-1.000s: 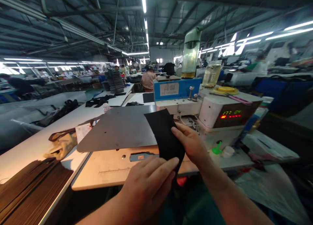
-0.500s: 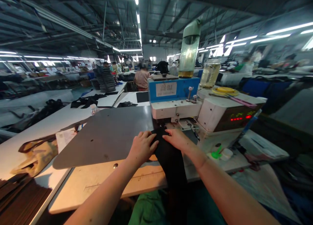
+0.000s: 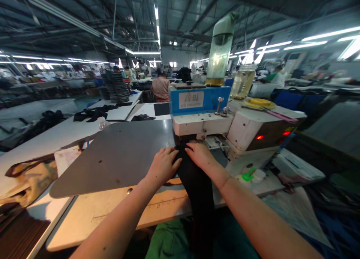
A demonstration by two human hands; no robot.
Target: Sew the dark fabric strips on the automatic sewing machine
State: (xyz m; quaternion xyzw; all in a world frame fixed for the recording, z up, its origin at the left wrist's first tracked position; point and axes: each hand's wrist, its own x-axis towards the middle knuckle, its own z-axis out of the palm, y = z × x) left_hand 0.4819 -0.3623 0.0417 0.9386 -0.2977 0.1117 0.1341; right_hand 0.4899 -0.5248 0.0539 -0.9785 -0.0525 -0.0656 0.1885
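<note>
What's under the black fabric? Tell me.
A pale board shows beside the black fabric and seems to continue under it; whatever lies directly beneath is covered.

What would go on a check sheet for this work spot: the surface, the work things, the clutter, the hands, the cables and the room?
Surface: a grey plate above a pale board with ruler marks.
Work things: black cloth at the blue-and-white machine, its near part hanging over the board's front edge.
Clutter: a tall bottle and a jar on the machine; crumpled tan cloth at the far left.
Hands: left hand and right hand both on the black cloth.
Cables: none I can make out for sure.
Room: lit ceiling lights; a person seated ahead.
</note>
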